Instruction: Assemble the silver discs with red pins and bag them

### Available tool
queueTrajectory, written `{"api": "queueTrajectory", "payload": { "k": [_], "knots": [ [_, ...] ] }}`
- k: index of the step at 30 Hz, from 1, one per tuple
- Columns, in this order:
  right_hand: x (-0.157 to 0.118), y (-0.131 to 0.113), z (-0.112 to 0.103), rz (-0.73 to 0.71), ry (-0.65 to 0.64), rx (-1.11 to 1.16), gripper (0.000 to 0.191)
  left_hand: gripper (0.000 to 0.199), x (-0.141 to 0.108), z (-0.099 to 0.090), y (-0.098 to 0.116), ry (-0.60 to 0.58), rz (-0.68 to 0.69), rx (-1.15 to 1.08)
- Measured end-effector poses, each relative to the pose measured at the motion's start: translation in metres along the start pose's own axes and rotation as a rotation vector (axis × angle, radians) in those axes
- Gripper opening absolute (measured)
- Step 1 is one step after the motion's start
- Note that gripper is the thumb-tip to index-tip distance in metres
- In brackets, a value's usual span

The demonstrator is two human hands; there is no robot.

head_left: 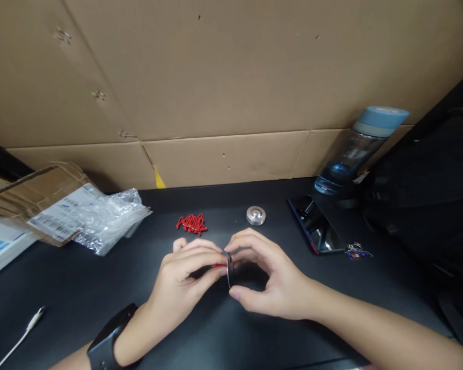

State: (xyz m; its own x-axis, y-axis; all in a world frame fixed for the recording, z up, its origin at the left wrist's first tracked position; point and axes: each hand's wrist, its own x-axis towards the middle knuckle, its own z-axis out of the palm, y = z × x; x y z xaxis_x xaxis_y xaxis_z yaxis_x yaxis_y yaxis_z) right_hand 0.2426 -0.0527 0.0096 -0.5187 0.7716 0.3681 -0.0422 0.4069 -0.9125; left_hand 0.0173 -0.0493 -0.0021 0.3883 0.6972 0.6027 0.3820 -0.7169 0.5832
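Observation:
Thumb and fingers of my right hand [273, 275] grip a thin round disc [230, 270] at its top and bottom rim, holding it on edge above the black table. A small red cord [219, 265] shows between the pinched thumb and fingers of my left hand [181, 272], right against the disc's left face. Whether the cord passes through the disc is hidden. Beyond my hands lies a small pile of red cord loops [193, 224]. To its right sits a silver round metal piece [255, 216] with a raised centre.
At the left are an opened cardboard box [42, 200], clear plastic wrap [111, 218] and a white cable [27, 329]. A phone [316, 223], keyring [357, 251] and blue-lidded bottle [347, 154] stand right, beside a black bag [428, 205]. A cardboard wall [231, 77] bounds the back.

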Motion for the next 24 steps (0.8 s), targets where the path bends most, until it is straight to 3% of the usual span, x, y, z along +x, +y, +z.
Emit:
{"api": "queueTrajectory", "payload": {
  "k": [8,17,24],
  "knots": [
    [0.002,-0.002,0.001,-0.029,0.035,-0.147,0.054,0.011,-0.001,0.000,0.003,-0.061,-0.054,0.081],
    [-0.001,0.006,0.004,0.038,0.080,-0.205,0.057,0.016,0.000,0.002,0.010,0.094,0.052,0.276],
    [0.003,0.006,-0.001,0.115,0.099,-0.218,0.035,0.016,0.003,0.003,0.011,0.124,0.084,0.324]
  ]
}}
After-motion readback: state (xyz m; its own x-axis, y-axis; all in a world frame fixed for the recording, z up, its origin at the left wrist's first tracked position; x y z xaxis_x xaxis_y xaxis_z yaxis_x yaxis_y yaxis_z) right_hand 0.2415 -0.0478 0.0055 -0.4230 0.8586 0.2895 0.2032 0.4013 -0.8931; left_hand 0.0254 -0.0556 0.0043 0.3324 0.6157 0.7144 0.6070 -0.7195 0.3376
